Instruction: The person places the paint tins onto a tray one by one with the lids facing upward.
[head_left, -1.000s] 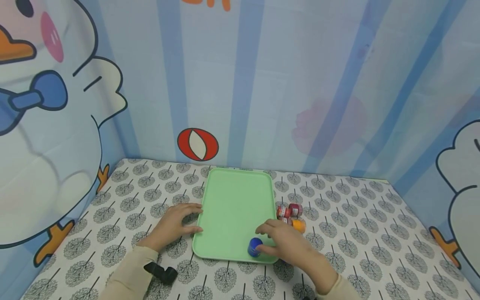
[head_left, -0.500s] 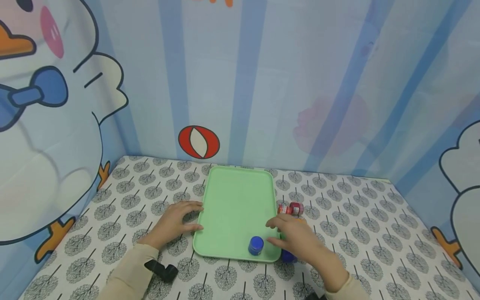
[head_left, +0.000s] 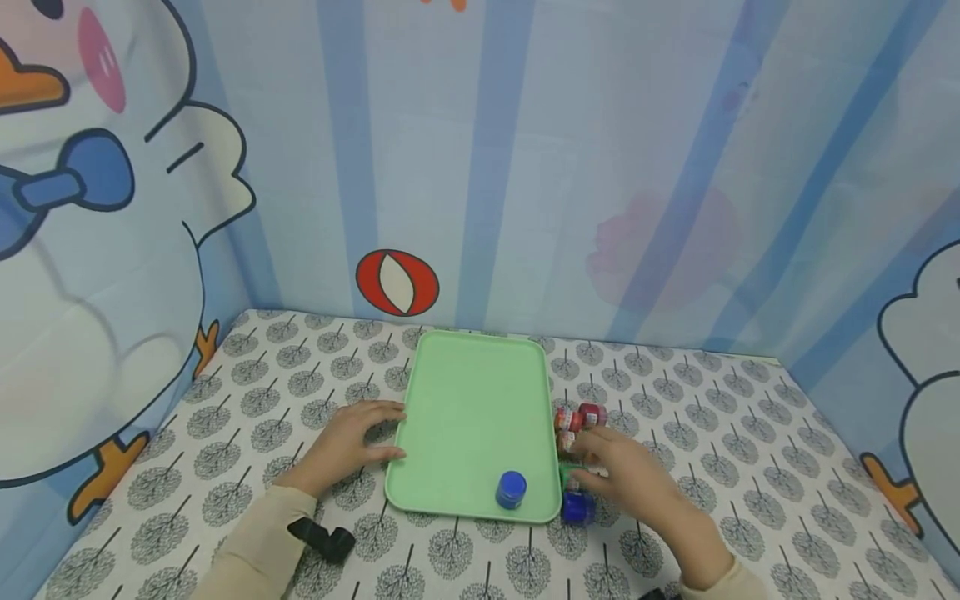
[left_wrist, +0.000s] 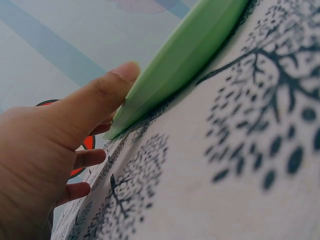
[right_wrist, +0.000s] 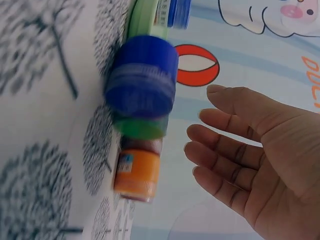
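A small blue jar (head_left: 512, 490) stands upright on the green tray (head_left: 472, 417), near its front right corner. My left hand (head_left: 345, 446) rests at the tray's left edge, thumb and fingertips touching the rim. My right hand (head_left: 630, 475) hovers over the small jars right of the tray, fingers loosely bent and holding nothing. Beneath and beside it lie another blue jar (head_left: 577, 507), a green jar (head_left: 574, 478), a red jar (head_left: 567, 419) and a dark red jar (head_left: 592, 415). An orange jar (right_wrist: 137, 172) shows in the right wrist view; the hand hides it in the head view.
The tray lies on a table covered with a tree-patterned cloth (head_left: 285, 408). Behind the table hangs a blue striped curtain (head_left: 420, 167) with cartoon ducks. A black strap (head_left: 322, 540) sits on the left sleeve.
My right hand has let go of the blue jar on the tray and moved right, over the loose jars. The left hand stays at the tray's edge.
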